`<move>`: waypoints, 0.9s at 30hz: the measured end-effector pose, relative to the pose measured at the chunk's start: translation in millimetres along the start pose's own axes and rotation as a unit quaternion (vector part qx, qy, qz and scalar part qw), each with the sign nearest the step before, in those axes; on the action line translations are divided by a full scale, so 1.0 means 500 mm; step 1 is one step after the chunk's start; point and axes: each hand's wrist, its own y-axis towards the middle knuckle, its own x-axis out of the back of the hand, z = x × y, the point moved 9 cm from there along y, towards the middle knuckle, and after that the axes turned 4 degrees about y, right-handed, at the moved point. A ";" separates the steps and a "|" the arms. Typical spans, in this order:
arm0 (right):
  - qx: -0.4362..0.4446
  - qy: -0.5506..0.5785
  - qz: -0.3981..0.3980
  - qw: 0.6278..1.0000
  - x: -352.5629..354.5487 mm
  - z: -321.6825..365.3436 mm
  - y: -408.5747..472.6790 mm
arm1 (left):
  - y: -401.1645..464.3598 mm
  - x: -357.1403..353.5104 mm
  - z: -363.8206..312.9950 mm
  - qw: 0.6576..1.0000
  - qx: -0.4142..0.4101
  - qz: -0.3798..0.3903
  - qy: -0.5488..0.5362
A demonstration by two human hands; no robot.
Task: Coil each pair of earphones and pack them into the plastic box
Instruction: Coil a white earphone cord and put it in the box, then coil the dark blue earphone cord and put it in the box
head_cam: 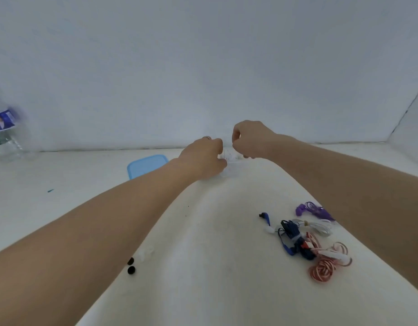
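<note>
We reach both arms out over the white table [215, 267] toward the wall. Our left hand [203, 158] and right hand [252, 140] meet above a clear plastic box [229, 169], fingers curled, with something pale and blurred between them; what they hold we cannot tell. Just left of the box lies its blue lid [145, 167]. Nearer us than the box, to its right, sits a heap of earphones: purple [315, 210], white [318, 228], dark blue [290, 238] and red-and-white striped [325, 262]. Nearer us and left of the box lie two black ear tips [131, 265]. Far left of the box stands a water bottle [5, 137].
</note>
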 end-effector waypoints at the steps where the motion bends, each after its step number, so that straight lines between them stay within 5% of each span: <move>1: -0.006 -0.007 0.012 1.000 0.001 -0.006 -0.014 | -0.009 0.008 -0.007 1.000 -0.010 -0.021 0.002; 5: -0.044 -0.073 0.124 0.989 -0.009 -0.046 -0.098 | -0.079 0.024 -0.045 0.997 -0.038 -0.038 -0.060; 9: -0.106 -0.170 0.289 0.936 -0.051 -0.094 -0.219 | -0.163 -0.020 -0.062 0.995 -0.035 0.079 -0.043; 12: -0.102 -0.288 0.327 0.894 -0.096 -0.109 -0.284 | -0.228 -0.051 -0.049 0.989 -0.022 0.145 0.025; 18: -0.076 -0.346 0.232 0.906 -0.137 -0.133 -0.301 | -0.300 -0.082 0.007 0.979 0.025 0.188 0.073; 27: -0.089 -0.111 0.157 0.977 -0.102 -0.148 -0.314 | -0.325 -0.055 0.077 0.975 0.066 0.211 0.037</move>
